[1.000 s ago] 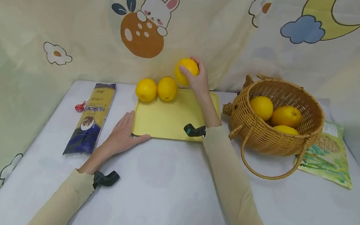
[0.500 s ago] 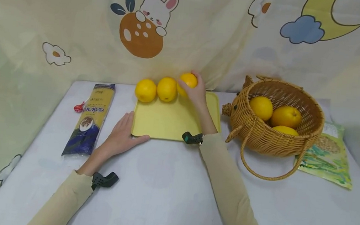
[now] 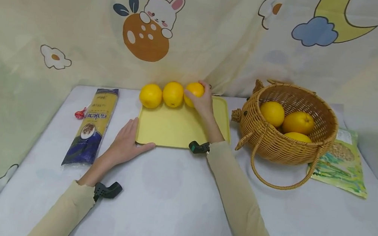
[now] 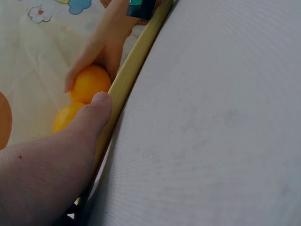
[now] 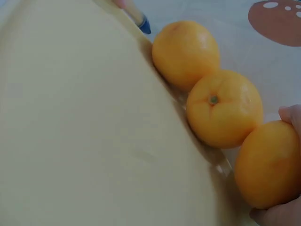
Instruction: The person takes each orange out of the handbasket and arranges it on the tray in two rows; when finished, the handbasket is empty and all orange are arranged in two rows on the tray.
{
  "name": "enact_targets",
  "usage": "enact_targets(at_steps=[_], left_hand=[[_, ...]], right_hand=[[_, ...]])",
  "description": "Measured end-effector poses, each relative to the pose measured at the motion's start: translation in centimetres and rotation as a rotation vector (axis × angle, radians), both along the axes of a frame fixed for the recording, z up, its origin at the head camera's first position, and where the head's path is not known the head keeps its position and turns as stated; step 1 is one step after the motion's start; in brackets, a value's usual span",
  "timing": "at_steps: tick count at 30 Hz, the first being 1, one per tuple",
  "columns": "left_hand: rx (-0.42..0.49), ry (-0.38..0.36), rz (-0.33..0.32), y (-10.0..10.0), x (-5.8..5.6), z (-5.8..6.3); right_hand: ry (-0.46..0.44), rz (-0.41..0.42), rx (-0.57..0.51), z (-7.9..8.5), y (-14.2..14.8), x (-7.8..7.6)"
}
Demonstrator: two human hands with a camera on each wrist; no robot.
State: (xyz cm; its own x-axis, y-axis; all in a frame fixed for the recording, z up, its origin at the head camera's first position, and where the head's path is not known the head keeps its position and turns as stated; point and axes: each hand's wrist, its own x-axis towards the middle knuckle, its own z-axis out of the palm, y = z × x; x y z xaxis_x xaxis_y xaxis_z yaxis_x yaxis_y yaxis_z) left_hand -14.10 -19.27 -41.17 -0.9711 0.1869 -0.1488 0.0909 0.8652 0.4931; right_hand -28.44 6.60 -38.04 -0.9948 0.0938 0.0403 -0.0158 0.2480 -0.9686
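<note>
My right hand (image 3: pixel 205 101) grips an orange (image 3: pixel 193 93) at the back of a yellow tray (image 3: pixel 171 131), thumb on one side and fingers on the other. Two more oranges stand in a row to its left: a middle orange (image 3: pixel 173 94) and a left orange (image 3: pixel 150 96). In the right wrist view the held orange (image 5: pixel 268 165) sits against the middle one, whose stem end (image 5: pixel 213 100) shows. At the tray's front left corner lies my left hand (image 3: pixel 126 142), fingers straight along the side and thumb across the front rim. In the left wrist view that thumb (image 4: pixel 96 110) rests on the rim.
A wicker basket (image 3: pixel 273 151) with several oranges stands right of the tray, its handle drooping forward. Partly beneath it lies a green packet (image 3: pixel 343 169). On the left are a pasta packet (image 3: pixel 90 128) and a small red wrapped item (image 3: pixel 80 113). A printed cloth hangs behind.
My right hand has lowered the orange from above the tray's back edge down into line with the other two. The left hand has stayed at the tray's corner.
</note>
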Motion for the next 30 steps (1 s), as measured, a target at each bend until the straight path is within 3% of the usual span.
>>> enact_targets(at_steps=[18, 30], left_hand=[[0.008, 0.01, 0.008, -0.37, 0.19, 0.5], [0.012, -0.001, 0.015, 0.1, 0.16, 0.28]], right_hand=[[-0.072, 0.011, -0.027, -0.41, -0.55, -0.1], [-0.023, -0.056, -0.105, -0.4, -0.25, 0.23]])
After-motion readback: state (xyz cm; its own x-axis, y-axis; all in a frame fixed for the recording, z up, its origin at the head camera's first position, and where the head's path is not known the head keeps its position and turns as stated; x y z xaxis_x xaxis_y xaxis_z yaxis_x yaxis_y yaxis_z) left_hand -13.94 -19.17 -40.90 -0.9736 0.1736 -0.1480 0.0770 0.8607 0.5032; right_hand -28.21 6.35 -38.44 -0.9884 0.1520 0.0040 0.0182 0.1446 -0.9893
